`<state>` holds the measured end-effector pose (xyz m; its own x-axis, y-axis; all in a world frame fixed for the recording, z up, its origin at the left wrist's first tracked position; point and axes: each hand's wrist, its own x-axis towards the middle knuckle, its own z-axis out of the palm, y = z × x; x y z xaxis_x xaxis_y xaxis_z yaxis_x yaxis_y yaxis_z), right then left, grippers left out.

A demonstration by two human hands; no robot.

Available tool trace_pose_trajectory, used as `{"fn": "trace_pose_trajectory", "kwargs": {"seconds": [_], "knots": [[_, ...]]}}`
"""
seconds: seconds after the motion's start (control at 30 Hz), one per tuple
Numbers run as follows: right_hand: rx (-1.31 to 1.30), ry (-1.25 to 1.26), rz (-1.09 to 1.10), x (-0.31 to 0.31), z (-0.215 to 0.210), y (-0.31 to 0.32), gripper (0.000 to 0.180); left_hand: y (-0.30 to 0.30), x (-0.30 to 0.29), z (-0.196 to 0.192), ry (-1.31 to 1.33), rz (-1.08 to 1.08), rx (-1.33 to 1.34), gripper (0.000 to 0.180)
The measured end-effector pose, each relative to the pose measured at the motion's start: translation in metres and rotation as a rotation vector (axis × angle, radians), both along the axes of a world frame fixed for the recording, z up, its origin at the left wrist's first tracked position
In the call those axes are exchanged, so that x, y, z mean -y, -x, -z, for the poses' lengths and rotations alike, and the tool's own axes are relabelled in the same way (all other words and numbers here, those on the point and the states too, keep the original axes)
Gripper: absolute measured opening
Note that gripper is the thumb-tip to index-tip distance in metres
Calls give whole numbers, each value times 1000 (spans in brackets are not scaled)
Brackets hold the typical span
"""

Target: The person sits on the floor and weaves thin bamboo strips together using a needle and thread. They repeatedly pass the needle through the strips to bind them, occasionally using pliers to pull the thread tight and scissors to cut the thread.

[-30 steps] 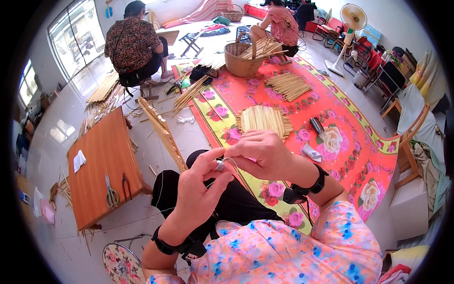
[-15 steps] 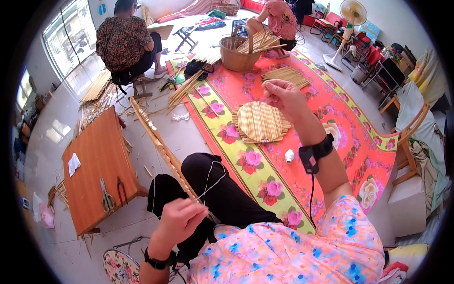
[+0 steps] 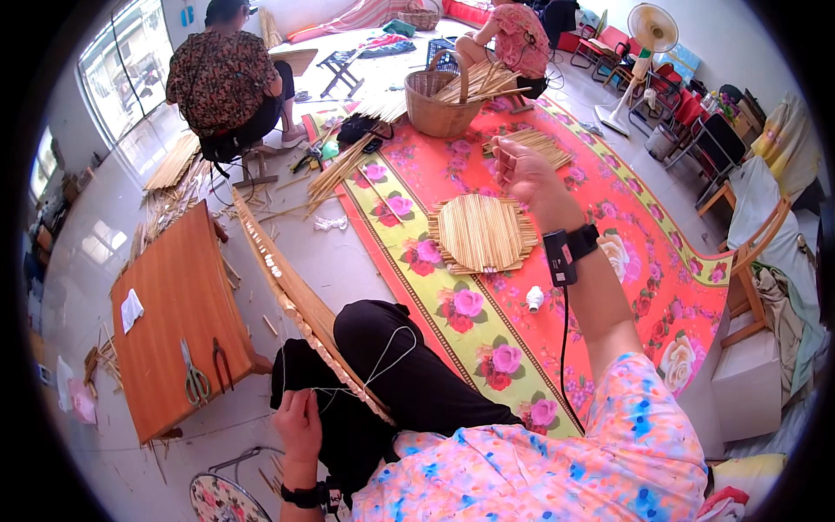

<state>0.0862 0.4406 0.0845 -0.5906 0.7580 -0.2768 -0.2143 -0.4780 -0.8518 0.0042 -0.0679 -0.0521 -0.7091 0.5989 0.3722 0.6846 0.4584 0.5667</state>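
A flat panel of pale sticks, seen almost edge-on, leans across my lap with white stitches along its edge. Thin pale thread loops over my dark trousers beside that edge. At the panel's left side, my left hand is closed, pinching the thread. My right hand is raised over the red mat, away from the panel. Its fingers are curled together, and whatever they hold is too small to make out. Below it lies a round stick mat with uneven ends.
Scissors, pliers and a white cloth lie on the wooden table at left. A white spool stands on the floral mat. Farther off are a basket of sticks, a fan and two seated people.
My left hand has moved left and down from the panel's near edge, drawing the thread to that side. My right hand has turned slightly and stays raised.
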Motion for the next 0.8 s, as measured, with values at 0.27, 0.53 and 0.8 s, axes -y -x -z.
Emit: {"fn": "trace_pose_trajectory", "kwargs": {"seconds": [0.27, 0.53, 0.8], "knots": [[-122, 21, -144, -46, 21, 16, 12, 3, -9, 31, 29, -28, -131, 4], [-61, -3, -105, -83, 25, 25, 12, 6, -12, 36, 11, -45, -110, 2], [8, -6, 51, -136, 31, 39, 15, 9, -5, 44, 45, -66, -92, 2]]}}
